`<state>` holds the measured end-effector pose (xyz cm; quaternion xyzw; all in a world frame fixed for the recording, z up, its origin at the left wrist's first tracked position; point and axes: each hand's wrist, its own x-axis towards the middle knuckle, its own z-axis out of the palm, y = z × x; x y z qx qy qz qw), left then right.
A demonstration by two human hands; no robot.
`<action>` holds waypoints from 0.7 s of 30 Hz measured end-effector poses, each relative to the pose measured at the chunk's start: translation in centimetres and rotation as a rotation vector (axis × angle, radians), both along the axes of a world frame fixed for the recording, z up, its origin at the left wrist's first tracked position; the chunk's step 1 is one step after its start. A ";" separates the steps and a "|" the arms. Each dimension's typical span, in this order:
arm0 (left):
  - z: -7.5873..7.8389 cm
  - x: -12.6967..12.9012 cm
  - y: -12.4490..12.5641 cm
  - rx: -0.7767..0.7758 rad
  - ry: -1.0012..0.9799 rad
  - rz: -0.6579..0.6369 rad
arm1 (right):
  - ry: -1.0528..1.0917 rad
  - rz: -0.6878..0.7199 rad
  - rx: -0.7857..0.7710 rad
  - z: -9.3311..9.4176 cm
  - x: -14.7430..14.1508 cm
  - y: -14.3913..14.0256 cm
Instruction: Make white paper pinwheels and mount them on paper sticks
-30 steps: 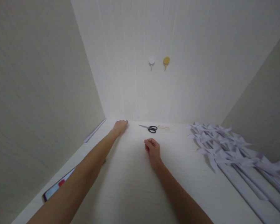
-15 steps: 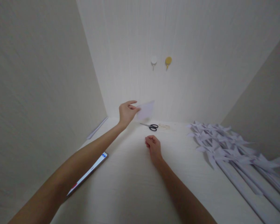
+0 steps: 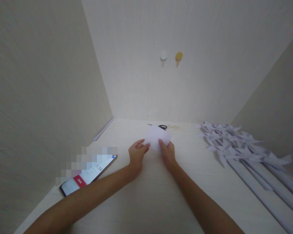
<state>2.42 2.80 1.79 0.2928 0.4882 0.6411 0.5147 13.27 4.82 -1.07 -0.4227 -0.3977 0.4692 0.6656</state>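
Note:
A small white sheet of paper (image 3: 157, 136) is held up between both hands over the pale table. My left hand (image 3: 137, 154) pinches its left corner between thumb and fingers. On the opposite side, my right hand (image 3: 169, 154) grips the lower right edge, thumb on the near face and fingers behind. Just beyond the paper lie black-handled scissors (image 3: 163, 127), partly covered by it, with the blade tip pointing left.
Several white paper pinwheels (image 3: 224, 151) on paper sticks lie at the right. At the left rest a lit phone (image 3: 88, 175) and a thin rolled paper stick (image 3: 104, 129) along the wall. A white hook (image 3: 163, 57) and a yellow hook (image 3: 179, 57) are on the back wall.
My left hand has brought the paper down and nearer from beside the back wall. My right hand, previously without the paper, has taken hold of its right side.

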 end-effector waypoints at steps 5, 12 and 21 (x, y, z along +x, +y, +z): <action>-0.4 -1.6 -0.9 -0.036 0.021 -0.244 | -0.135 0.062 -0.052 0.3 0.2 -2.3; -0.3 -2.8 -1.8 -0.096 0.114 -0.415 | -0.368 0.288 -0.126 1.3 1.8 -6.7; -0.6 -3.5 -3.1 -0.209 0.138 -0.436 | -1.052 0.206 0.470 1.0 6.7 -9.8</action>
